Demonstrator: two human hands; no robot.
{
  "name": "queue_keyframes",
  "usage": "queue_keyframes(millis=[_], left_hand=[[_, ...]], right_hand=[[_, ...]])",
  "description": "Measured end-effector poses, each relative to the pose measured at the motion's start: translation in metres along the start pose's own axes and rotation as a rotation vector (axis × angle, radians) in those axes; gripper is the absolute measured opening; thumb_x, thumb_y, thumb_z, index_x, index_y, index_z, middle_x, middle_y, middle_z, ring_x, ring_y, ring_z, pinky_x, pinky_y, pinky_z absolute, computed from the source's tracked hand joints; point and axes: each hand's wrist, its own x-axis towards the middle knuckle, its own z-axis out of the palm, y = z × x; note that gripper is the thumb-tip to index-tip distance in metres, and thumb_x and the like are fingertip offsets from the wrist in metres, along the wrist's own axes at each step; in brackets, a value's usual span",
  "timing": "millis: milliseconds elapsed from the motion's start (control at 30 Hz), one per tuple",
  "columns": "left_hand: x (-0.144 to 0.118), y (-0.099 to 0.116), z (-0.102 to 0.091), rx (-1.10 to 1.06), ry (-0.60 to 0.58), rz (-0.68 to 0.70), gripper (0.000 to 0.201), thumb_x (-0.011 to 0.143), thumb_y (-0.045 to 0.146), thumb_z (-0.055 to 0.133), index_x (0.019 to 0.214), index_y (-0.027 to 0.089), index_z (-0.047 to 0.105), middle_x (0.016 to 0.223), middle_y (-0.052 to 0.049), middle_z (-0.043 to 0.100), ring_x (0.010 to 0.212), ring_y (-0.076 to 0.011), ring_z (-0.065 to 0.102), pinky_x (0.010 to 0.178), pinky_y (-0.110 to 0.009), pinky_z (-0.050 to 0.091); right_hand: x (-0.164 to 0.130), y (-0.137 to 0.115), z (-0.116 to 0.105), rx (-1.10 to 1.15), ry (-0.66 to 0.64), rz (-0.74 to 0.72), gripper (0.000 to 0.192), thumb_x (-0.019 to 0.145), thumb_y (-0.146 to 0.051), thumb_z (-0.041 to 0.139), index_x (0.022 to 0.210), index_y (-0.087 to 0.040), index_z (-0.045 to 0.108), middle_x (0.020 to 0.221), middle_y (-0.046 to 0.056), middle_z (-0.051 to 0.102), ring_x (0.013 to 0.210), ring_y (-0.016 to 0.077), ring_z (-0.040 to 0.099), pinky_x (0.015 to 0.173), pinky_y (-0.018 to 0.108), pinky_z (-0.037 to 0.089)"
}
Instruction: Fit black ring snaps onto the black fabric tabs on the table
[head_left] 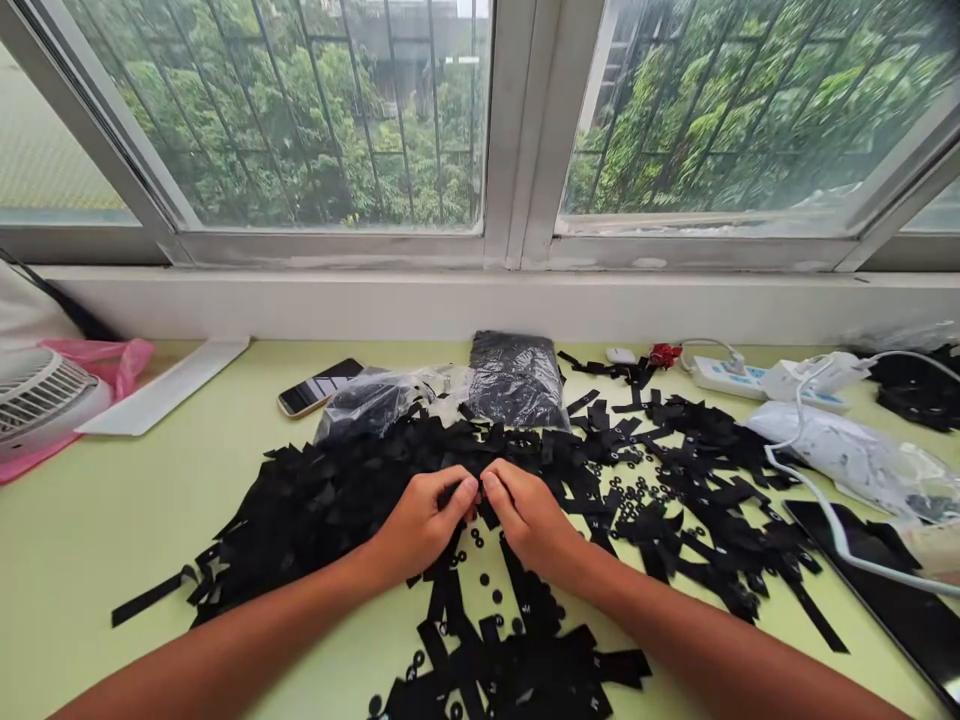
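While black strips (322,500) cover the green table (97,520), the left hand (424,525) and right hand (529,520) meet fingertip to fingertip, seemingly pinching one small black piece (478,497); a phone (319,387) lies at eleven o'clock.

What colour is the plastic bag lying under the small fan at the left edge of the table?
Pink. The plastic bag shows under the white fan in the head view.
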Motion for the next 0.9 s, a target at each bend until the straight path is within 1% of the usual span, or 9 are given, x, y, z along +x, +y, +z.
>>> queue_keyframes(millis=[167, 400, 533, 600, 633, 667, 733, 800, 900], left_hand=[[0.000, 0.001, 0.000, -0.017, 0.081, -0.062, 0.038, 0.095, 0.048, 0.046, 0.084, 0.014, 0.061, 0.072, 0.002, 0.055, 0.067, -0.0042, 0.046, 0.063, -0.016, 0.035], [0.001, -0.002, 0.002, 0.098, 0.228, -0.034, 0.023, 0.085, 0.024, 0.049, 0.066, 0.015, 0.039, 0.069, 0.004, 0.040, 0.069, -0.0045, 0.037, 0.066, -0.019, 0.028], [0.003, -0.003, 0.003, 0.140, 0.310, -0.048, 0.020, 0.078, 0.016, 0.048, 0.067, 0.016, 0.032, 0.071, 0.004, 0.037, 0.070, -0.0044, 0.035, 0.066, -0.019, 0.028], [0.004, -0.004, 0.003, 0.131, 0.338, -0.059, 0.014, 0.079, 0.013, 0.046, 0.070, 0.016, 0.035, 0.074, 0.004, 0.038, 0.070, -0.0045, 0.035, 0.065, -0.019, 0.028], [0.004, -0.006, 0.003, 0.124, 0.344, -0.056, 0.009, 0.078, 0.011, 0.045, 0.074, 0.017, 0.040, 0.077, 0.004, 0.041, 0.072, -0.0046, 0.037, 0.065, -0.018, 0.030], [0.004, -0.007, 0.003, 0.116, 0.345, -0.047, 0.010, 0.077, 0.008, 0.043, 0.080, 0.017, 0.046, 0.081, 0.003, 0.046, 0.075, -0.0049, 0.040, 0.067, -0.017, 0.032], [0.005, -0.010, 0.003, 0.122, 0.339, -0.019, 0.036, 0.075, 0.003, 0.039, 0.102, 0.021, 0.056, 0.096, 0.001, 0.053, 0.085, -0.0058, 0.046, 0.076, -0.017, 0.039], [0.005, -0.013, 0.003, 0.158, 0.327, -0.001, 0.059, 0.074, 0.000, 0.036, 0.123, 0.026, 0.055, 0.109, -0.001, 0.055, 0.093, -0.0069, 0.048, 0.084, -0.019, 0.042], [0.005, -0.012, 0.003, 0.221, 0.291, -0.008, 0.068, 0.076, 0.000, 0.036, 0.135, 0.030, 0.052, 0.123, -0.002, 0.055, 0.100, -0.0085, 0.050, 0.089, -0.022, 0.044]], right_hand=[[-0.002, -0.002, 0.000, -0.013, 0.054, 0.048, 0.021, 0.101, -0.032, 0.047, 0.087, -0.019, 0.054, 0.077, 0.000, 0.056, 0.066, 0.0127, 0.049, 0.061, 0.026, 0.036], [-0.001, 0.003, 0.004, -0.222, 0.186, 0.030, 0.016, 0.089, -0.021, 0.056, 0.077, -0.019, 0.045, 0.075, -0.002, 0.050, 0.067, 0.0121, 0.046, 0.061, 0.027, 0.031], [0.002, 0.008, 0.001, -0.320, 0.288, 0.020, 0.014, 0.089, -0.019, 0.058, 0.082, -0.019, 0.046, 0.085, 0.001, 0.051, 0.079, 0.0151, 0.049, 0.070, 0.028, 0.038], [0.004, 0.012, -0.001, -0.360, 0.274, 0.014, 0.010, 0.088, -0.017, 0.061, 0.092, -0.018, 0.053, 0.095, 0.003, 0.054, 0.089, 0.0178, 0.053, 0.079, 0.030, 0.042], [0.004, 0.014, -0.001, -0.388, 0.246, 0.013, 0.014, 0.088, -0.018, 0.064, 0.100, -0.018, 0.056, 0.100, 0.005, 0.056, 0.094, 0.0193, 0.054, 0.082, 0.031, 0.043], [0.004, 0.015, -0.002, -0.423, 0.210, 0.013, 0.021, 0.089, -0.019, 0.066, 0.108, -0.018, 0.059, 0.103, 0.006, 0.057, 0.098, 0.0208, 0.055, 0.084, 0.032, 0.044], [0.004, 0.018, -0.002, -0.494, 0.137, 0.019, 0.028, 0.092, -0.024, 0.067, 0.118, -0.019, 0.061, 0.105, 0.006, 0.059, 0.098, 0.0221, 0.057, 0.082, 0.034, 0.046], [0.004, 0.020, -0.002, -0.538, 0.104, 0.024, 0.024, 0.095, -0.026, 0.064, 0.118, -0.020, 0.065, 0.101, 0.006, 0.061, 0.094, 0.0218, 0.059, 0.077, 0.033, 0.046], [0.005, 0.021, -0.003, -0.528, 0.111, 0.028, 0.017, 0.097, -0.022, 0.061, 0.113, -0.021, 0.068, 0.100, 0.005, 0.063, 0.093, 0.0204, 0.061, 0.073, 0.031, 0.047]])
